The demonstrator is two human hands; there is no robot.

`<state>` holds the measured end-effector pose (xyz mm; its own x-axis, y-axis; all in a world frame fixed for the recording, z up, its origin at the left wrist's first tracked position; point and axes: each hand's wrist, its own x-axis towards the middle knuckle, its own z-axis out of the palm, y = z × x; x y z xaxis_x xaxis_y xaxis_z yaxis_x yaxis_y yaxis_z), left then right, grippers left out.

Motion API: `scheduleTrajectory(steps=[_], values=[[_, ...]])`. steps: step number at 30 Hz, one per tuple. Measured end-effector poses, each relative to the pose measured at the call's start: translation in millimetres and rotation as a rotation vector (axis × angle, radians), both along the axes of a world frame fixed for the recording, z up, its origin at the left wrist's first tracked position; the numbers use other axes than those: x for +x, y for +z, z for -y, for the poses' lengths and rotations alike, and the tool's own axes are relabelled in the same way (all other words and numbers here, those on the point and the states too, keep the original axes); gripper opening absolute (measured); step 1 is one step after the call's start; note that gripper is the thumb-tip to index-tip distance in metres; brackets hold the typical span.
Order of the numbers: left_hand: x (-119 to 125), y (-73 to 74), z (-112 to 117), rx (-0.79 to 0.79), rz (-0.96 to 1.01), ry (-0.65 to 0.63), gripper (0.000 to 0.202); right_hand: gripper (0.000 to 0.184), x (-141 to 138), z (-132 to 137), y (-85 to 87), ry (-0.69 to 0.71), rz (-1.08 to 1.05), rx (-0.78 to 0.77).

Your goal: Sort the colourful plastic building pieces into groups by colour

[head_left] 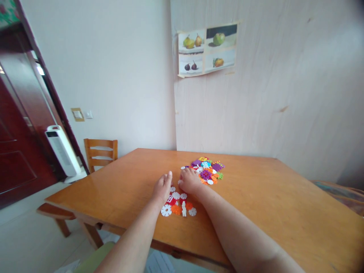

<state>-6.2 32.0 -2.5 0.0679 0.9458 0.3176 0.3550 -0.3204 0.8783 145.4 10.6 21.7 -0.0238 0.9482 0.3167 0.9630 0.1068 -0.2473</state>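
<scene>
Near cluster [178, 204] of flat plastic snowflake pieces: white, red and orange. It lies on the bench [256, 204] toward the near left edge, between our two forearms. White discs sit along its near side, and one longer white piece lies among the orange ones.

Left hand [162, 187]: palm down on the far left edge of this cluster. Its fingers [168, 176] are stretched flat and held together, pointing away from us, with nothing clasped in them.

Right hand [190, 180]: just right of the left, the two almost meeting at the fingertips. Knuckles are up and the fingers curl down onto the bench at the far end of the cluster. We cannot tell whether they grip a piece.

Far pile [207, 169]: purple, orange, light blue, yellow, green and white pieces heaped together, just beyond and to the right of the right hand.

The bench top is glossy orange-brown wood.

Far left, behind the bench, stands a wooden chair [101, 151]. Further left we note a white tower heater [63, 149] beside a dark red door [17, 144], and a switch plate [77, 114] on the wall above the chair.

Behind the bench is a pale wood panel [270, 94] carrying a fruit poster [207, 49] of pears, an apple and figs.
</scene>
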Motion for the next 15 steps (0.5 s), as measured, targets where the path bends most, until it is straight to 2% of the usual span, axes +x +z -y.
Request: scheduleTrajectory(steps=[5,8,10,15], values=[[-0.1,-1.0,0.0,-0.004,0.042,-0.025,0.057,0.013,11.4,-3.8,6.2,-0.116,-0.136,0.027],[-0.1,-3.6,-1.5,-0.012,0.083,-0.068,0.058,0.020,26.2,-5.0,11.7,-0.288,-0.261,0.212],[0.0,-4.8,-2.7,-0.021,0.101,-0.082,0.059,0.027,35.2,-4.3,14.4,-0.355,-0.307,0.318],[-0.1,-3.7,-2.4,-0.036,0.093,-0.079,0.058,0.035,43.4,-2.3,19.6,-0.339,-0.418,0.322]])
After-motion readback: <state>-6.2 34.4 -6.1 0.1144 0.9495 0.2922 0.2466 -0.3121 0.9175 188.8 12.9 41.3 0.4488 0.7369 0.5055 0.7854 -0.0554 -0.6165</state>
